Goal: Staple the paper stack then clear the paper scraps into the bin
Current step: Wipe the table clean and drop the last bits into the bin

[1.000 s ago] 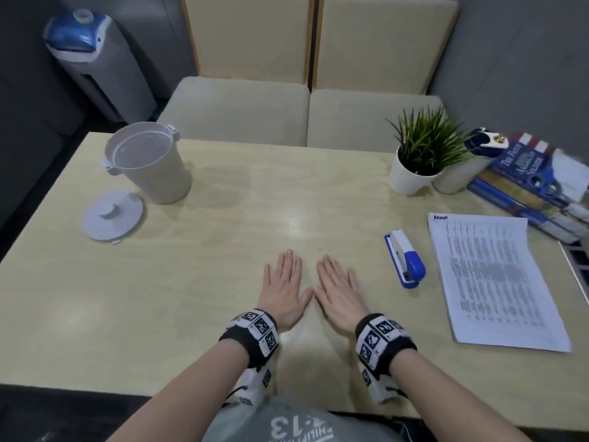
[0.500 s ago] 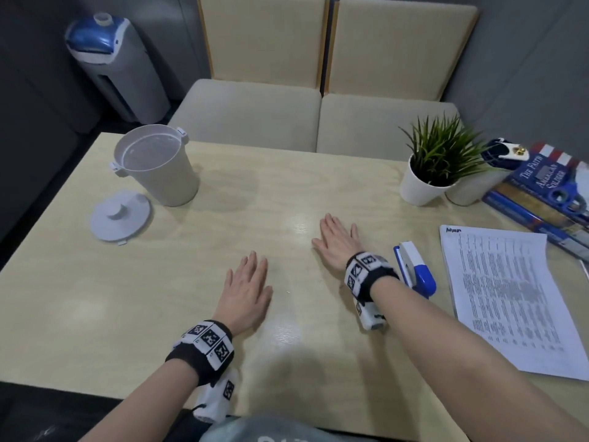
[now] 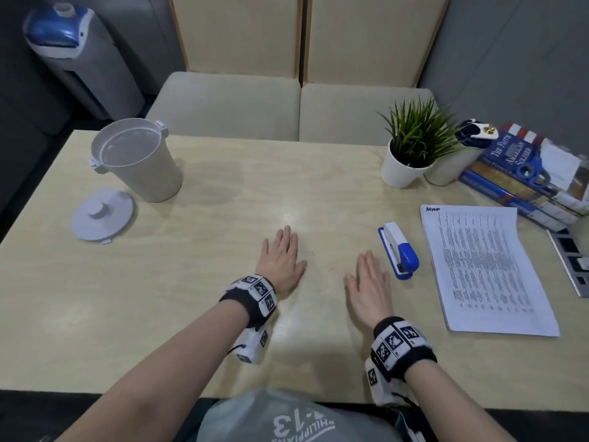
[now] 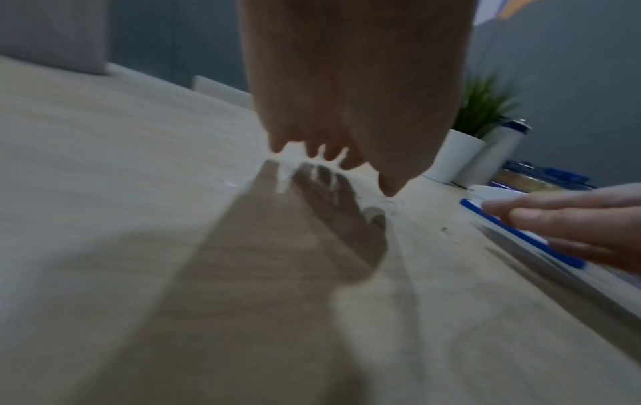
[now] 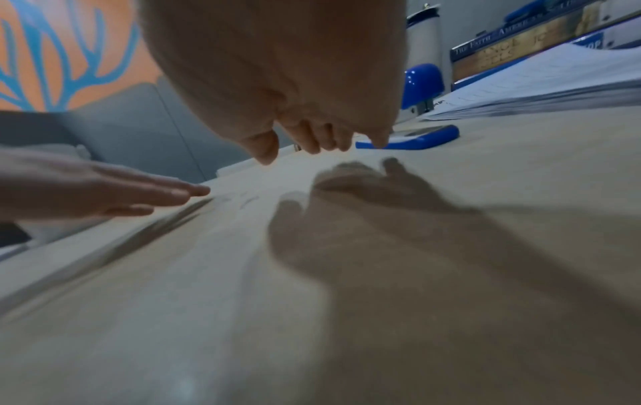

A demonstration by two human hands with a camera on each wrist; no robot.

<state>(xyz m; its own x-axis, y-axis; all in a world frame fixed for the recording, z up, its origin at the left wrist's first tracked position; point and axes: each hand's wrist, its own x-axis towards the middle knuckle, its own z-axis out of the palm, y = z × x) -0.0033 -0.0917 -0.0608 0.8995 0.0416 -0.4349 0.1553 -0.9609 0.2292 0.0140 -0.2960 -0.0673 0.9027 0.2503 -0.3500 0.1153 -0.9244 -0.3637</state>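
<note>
A printed paper stack [image 3: 484, 269] lies flat at the right of the wooden table [image 3: 159, 298]. Just left of it sits a blue and white stapler [image 3: 398, 250], also seen low in the right wrist view as the stapler [image 5: 416, 137]. A white bin [image 3: 137, 157] stands open at the far left, its lid [image 3: 102, 215] lying beside it. My left hand [image 3: 282, 260] hovers flat and empty over the table's middle. My right hand [image 3: 369, 282] hovers flat and empty a little left of the stapler. Tiny specks [image 4: 388, 202] lie between the hands.
A potted plant [image 3: 411, 145], a white bottle [image 3: 452, 167] and stacked books [image 3: 522, 177] with blue scissors on top line the back right. A grey keyboard-like device [image 3: 573, 260] is at the right edge. Cushioned seats [image 3: 287, 110] lie beyond the table.
My right hand has drawn back toward me from its reach beside the stapler. My left hand has moved forward and to the right. Both stay flat and empty.
</note>
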